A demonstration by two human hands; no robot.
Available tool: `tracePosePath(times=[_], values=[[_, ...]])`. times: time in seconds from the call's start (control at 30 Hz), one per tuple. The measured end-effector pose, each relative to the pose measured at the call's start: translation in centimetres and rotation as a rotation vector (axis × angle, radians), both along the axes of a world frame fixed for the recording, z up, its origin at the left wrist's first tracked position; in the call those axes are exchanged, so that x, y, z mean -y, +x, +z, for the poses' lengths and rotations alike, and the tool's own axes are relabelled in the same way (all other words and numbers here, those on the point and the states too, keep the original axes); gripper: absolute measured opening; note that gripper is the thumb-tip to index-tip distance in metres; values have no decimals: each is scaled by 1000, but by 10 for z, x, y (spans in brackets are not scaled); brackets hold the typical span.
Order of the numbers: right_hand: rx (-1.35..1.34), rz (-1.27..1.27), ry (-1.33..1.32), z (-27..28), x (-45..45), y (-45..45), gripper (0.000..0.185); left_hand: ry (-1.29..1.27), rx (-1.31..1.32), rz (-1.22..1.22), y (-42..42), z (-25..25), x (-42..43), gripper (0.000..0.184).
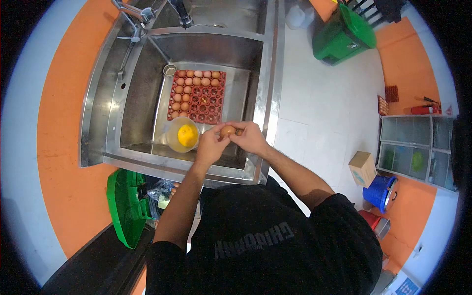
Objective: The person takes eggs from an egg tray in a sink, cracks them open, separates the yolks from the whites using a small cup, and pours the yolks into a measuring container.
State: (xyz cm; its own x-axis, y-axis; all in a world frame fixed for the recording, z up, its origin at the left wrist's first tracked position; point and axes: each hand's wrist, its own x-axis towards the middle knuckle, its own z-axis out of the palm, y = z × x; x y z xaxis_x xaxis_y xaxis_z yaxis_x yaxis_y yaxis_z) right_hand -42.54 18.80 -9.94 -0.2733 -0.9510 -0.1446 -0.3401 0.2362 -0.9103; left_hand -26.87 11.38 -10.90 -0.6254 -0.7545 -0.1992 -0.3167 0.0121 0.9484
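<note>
Over the front right part of the sink basin, my left hand [212,143] and my right hand [250,137] meet at a brown egg [227,131], the fingers of both closed around it. Whether its shell is cracked is too small to tell. Just left of my left hand, a translucent bowl [173,133] holds yellow egg yolks [187,135]. Behind the bowl and hands, a red egg tray [222,101] lies in the basin. Brown eggs [197,74] fill its back rows and left columns; the other pockets hold no whole eggs.
The steel sink [110,118] has a faucet [184,19] at the back and a small round strainer [169,70] beside the tray. An open green bin [120,206] stands below its front left edge. Farther right are another green bin [341,37], a cardboard box [362,168] and a blue bucket [377,192].
</note>
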Motion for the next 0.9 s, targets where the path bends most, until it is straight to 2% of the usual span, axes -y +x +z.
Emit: tracePosePath(times=[0.1, 0.17, 0.27, 0.4, 0.47, 0.6, 0.8, 0.9], values=[[-27, 25, 31, 9, 0, 0, 43, 41, 128, -37, 1, 18, 0, 41], [-69, 68, 86, 22, 1, -3, 44, 112, 49, -67, 5, 6, 3, 44], [17, 98, 185, 26, 0, -8, 43, 200, -24, -126, 9, -2, 7, 46], [21, 92, 113, 14, 0, -8, 41, 244, -45, -143, 9, -4, 8, 44], [31, 82, 24, 9, 2, -5, 40, 195, -80, -98, 8, -6, 6, 40], [23, 83, 174, 12, 4, -4, 39, 206, -140, -107, 8, -7, 6, 38], [-48, 78, 114, 20, 4, -2, 37, 131, -22, -80, 9, -21, 6, 37], [-64, 86, 129, 22, 5, -4, 35, 97, -162, -46, 6, -28, 4, 38]])
